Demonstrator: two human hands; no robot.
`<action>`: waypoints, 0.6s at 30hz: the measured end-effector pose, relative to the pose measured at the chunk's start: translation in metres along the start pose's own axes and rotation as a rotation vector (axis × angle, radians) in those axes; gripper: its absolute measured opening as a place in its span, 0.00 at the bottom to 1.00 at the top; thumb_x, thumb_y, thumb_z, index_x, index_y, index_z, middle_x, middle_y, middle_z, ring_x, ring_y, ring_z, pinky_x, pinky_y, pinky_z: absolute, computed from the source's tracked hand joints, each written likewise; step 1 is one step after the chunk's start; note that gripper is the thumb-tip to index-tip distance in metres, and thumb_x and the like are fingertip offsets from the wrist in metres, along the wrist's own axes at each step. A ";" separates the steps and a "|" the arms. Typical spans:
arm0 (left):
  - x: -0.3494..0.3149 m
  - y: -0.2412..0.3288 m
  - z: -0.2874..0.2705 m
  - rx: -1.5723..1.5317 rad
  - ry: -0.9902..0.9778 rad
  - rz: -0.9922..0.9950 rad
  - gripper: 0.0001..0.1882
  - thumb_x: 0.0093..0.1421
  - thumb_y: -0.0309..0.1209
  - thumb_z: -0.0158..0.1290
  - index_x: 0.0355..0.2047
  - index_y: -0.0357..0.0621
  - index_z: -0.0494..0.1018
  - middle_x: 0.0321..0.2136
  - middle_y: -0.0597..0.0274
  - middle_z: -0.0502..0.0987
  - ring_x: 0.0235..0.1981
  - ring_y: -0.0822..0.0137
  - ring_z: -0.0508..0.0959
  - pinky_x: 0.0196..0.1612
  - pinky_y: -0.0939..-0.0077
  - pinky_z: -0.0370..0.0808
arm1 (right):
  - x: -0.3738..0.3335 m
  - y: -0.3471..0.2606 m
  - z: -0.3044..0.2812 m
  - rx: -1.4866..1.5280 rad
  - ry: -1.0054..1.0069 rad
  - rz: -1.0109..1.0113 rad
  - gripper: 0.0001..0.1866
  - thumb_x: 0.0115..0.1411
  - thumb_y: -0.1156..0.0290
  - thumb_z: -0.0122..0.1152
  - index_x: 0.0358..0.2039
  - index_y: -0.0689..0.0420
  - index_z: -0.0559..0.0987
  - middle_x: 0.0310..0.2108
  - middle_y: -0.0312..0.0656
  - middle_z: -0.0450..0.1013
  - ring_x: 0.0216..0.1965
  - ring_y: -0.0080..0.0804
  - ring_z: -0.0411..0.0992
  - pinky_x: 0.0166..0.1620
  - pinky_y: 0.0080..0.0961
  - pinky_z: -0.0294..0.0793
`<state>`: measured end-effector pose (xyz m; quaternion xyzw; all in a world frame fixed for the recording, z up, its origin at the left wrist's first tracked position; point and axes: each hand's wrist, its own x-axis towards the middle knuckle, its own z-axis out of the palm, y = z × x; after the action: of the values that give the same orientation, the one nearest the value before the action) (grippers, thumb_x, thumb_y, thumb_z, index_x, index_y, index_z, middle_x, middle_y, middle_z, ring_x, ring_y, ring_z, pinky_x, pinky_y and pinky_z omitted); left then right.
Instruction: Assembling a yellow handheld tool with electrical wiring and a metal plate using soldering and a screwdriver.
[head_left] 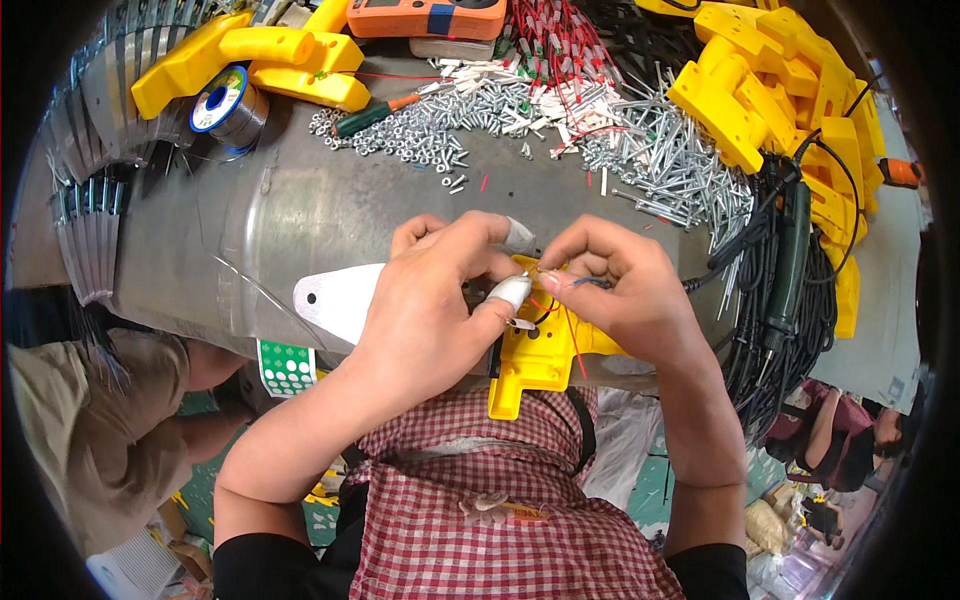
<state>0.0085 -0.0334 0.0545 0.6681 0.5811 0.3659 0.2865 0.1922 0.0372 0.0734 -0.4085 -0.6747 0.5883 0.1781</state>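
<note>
A yellow plastic housing half lies open at the table's near edge, with a red wire and a dark wire loop coming out of it. Over its far end my left hand is closed in a pinch, white coverings on thumb and index fingertip. What those fingers grip is too small to make out. Close by, my right hand pinches a thin wire between thumb and forefinger, the two hands' fingertips nearly meeting. A short blue-black wire shows beside the right fingers. Left of the housing sits a white pointed plate with a hole.
Screws, nuts and red-wired parts are heaped at the back. A solder spool, screwdriver and orange meter stand far left. A green-handled soldering iron rests on coiled black cables, beside stacked yellow housings.
</note>
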 end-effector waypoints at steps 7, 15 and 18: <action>0.002 0.004 -0.001 -0.046 -0.018 -0.049 0.17 0.46 0.23 0.58 0.37 0.39 0.69 0.28 0.60 0.77 0.39 0.60 0.70 0.45 0.68 0.68 | -0.003 -0.021 -0.005 -0.225 -0.069 0.096 0.07 0.55 0.73 0.60 0.32 0.62 0.75 0.23 0.37 0.74 0.26 0.16 0.70 0.30 0.18 0.70; -0.005 -0.001 0.021 -0.237 0.260 0.018 0.22 0.44 0.20 0.58 0.41 0.42 0.66 0.29 0.58 0.75 0.32 0.57 0.77 0.44 0.63 0.68 | -0.001 -0.014 0.003 -0.011 -0.033 0.027 0.07 0.57 0.71 0.57 0.31 0.63 0.74 0.25 0.37 0.73 0.29 0.16 0.68 0.32 0.18 0.69; -0.011 0.000 0.021 -0.136 0.192 0.096 0.26 0.49 0.17 0.56 0.47 0.41 0.57 0.31 0.57 0.77 0.39 0.66 0.79 0.37 0.77 0.75 | -0.002 -0.016 0.003 0.067 -0.054 0.113 0.09 0.58 0.70 0.57 0.31 0.64 0.74 0.25 0.34 0.72 0.29 0.16 0.68 0.33 0.18 0.68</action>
<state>0.0248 -0.0436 0.0405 0.6361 0.5471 0.4800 0.2562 0.1861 0.0344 0.0881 -0.4239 -0.6350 0.6305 0.1400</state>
